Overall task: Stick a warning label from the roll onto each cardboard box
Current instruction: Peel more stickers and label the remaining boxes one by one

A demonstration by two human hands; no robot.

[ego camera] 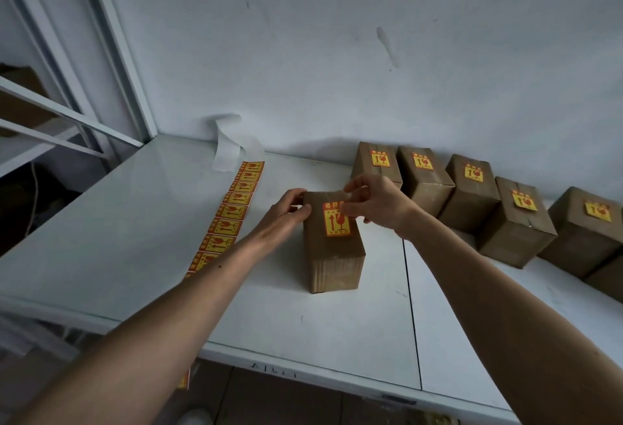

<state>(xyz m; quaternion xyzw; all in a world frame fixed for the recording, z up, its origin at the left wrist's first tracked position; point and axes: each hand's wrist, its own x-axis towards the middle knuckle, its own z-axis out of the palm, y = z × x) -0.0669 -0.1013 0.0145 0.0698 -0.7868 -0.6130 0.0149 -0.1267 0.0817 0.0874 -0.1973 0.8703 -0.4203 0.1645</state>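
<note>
Right hand [374, 205] fingers [350, 210] on label [336, 220]

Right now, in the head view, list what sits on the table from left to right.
Label strip → left hand → box being labelled → right hand → row of labelled boxes along the wall.

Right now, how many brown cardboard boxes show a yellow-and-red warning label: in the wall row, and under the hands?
Labelled boxes in the wall row: 5
Labelled box held by left hand and right hand: 1
Total: 6
</note>
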